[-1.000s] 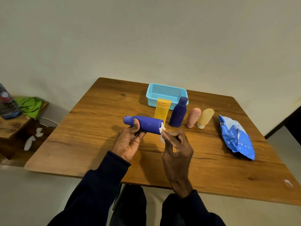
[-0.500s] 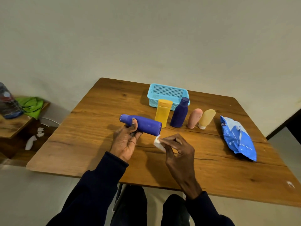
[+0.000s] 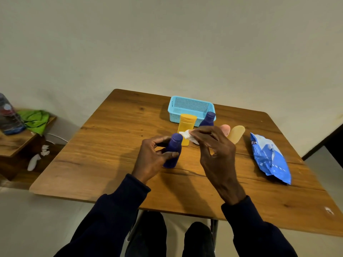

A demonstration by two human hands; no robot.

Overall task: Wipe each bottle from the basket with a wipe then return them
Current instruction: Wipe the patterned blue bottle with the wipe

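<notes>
My left hand (image 3: 151, 160) grips a purple bottle (image 3: 173, 151), which stands nearly upright on the wooden table (image 3: 111, 145) with its cap up. My right hand (image 3: 215, 151) pinches a small white wipe (image 3: 187, 135) just right of the bottle's cap. Behind them stand a yellow bottle (image 3: 186, 123) and a second purple bottle (image 3: 208, 118). A pink bottle (image 3: 225, 128) and a tan bottle (image 3: 236, 133) lie beside them, partly hidden by my right hand. The light blue basket (image 3: 191, 108) sits at the back of the table.
A blue wipe packet (image 3: 269, 158) lies on the table at the right. A low side table at the left holds a green cloth (image 3: 35, 120) and a plastic bottle (image 3: 9, 115). White scraps (image 3: 37, 156) lie on the floor below it.
My left hand turned the purple bottle from lying sideways to standing upright. My right hand rose with the wipe from near the bottle's base to beside its cap.
</notes>
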